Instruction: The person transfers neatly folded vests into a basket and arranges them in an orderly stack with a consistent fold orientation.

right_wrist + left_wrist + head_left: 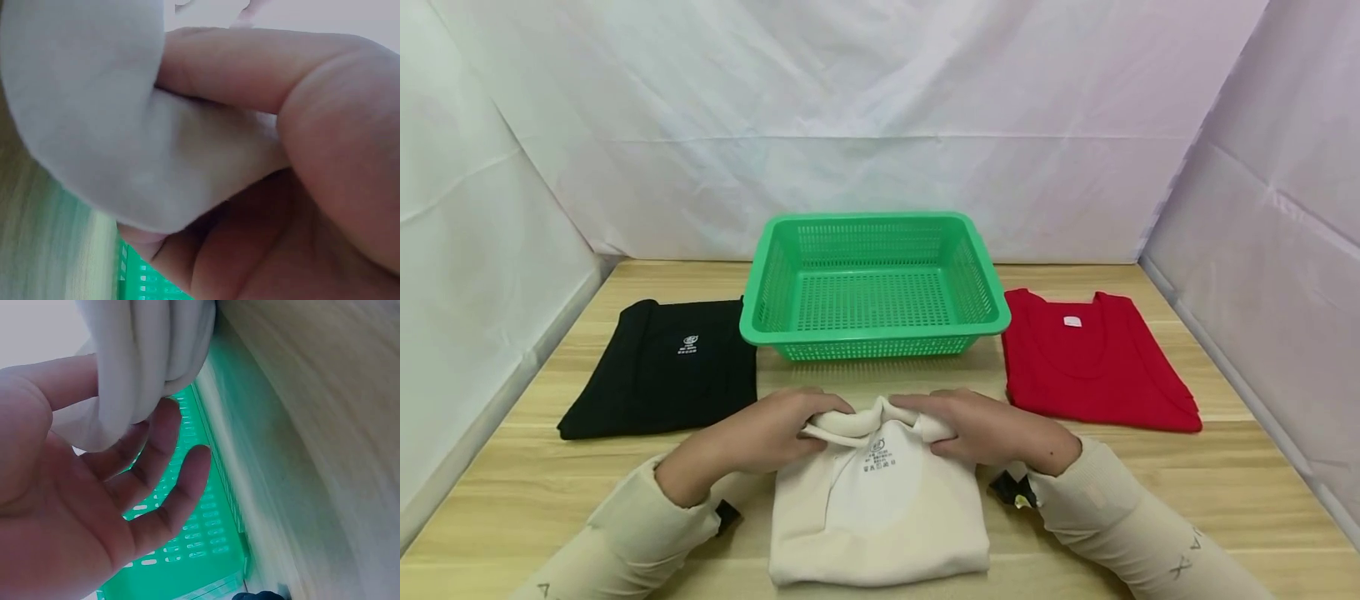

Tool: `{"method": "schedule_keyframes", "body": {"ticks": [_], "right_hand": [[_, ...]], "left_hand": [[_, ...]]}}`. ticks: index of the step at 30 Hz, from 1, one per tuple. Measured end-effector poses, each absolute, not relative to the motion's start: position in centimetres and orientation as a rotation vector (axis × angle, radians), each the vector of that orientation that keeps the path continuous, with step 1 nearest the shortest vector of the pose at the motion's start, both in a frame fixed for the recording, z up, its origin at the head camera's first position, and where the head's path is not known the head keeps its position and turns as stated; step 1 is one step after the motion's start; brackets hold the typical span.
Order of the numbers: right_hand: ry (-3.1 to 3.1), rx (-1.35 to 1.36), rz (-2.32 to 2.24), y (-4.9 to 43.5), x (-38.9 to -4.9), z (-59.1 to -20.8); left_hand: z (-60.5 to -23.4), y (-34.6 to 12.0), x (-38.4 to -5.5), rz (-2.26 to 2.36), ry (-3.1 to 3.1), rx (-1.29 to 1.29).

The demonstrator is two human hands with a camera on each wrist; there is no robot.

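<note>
A folded cream-coloured shirt with dark print near its neck lies in the front middle of the head view. My left hand pinches its far left edge between thumb and fingers. At the far right edge my right hand grips the cloth the same way. In the left wrist view the layered cream cloth hangs between thumb and fingertips, with the little finger free of it. The right wrist view has the cloth tucked between thumb and curled fingers.
Behind the hands stands a green plastic basket with nothing in it. A folded black shirt lies to its left, a folded red top to its right. White cloth walls border the wooden table.
</note>
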State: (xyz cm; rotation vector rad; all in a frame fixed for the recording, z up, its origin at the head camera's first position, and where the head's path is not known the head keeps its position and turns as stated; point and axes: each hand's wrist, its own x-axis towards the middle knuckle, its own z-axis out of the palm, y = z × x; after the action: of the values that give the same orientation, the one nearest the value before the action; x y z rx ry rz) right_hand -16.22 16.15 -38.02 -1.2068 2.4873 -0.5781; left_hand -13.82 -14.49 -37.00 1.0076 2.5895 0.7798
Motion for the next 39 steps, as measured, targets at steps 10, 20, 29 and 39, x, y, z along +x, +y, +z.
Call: {"method": "schedule_keyframes", "body": {"ticks": [10,20,29,39], "right_hand": [[2.533,-1.178,-0.605,16.0,-16.2,-38.2],[2.570,-1.134,-0.603,16.0,-16.3,-38.1],[2.523,-1.090,-0.650,16.0,-16.2,-38.3],[2.512,-0.946,-0.970,15.8,-16.4,-38.5]], "left_hand": [[-37.2,-14.1,-13.9,0.902,2.564,0.947],[-37.1,-14.5,-13.5,0.832,2.403,0.980],[-37.4,-14.6,-12.8,0.832,2.339,0.900],[-37.3,-14.2,-13.1,0.911,2.448,0.870]]}}
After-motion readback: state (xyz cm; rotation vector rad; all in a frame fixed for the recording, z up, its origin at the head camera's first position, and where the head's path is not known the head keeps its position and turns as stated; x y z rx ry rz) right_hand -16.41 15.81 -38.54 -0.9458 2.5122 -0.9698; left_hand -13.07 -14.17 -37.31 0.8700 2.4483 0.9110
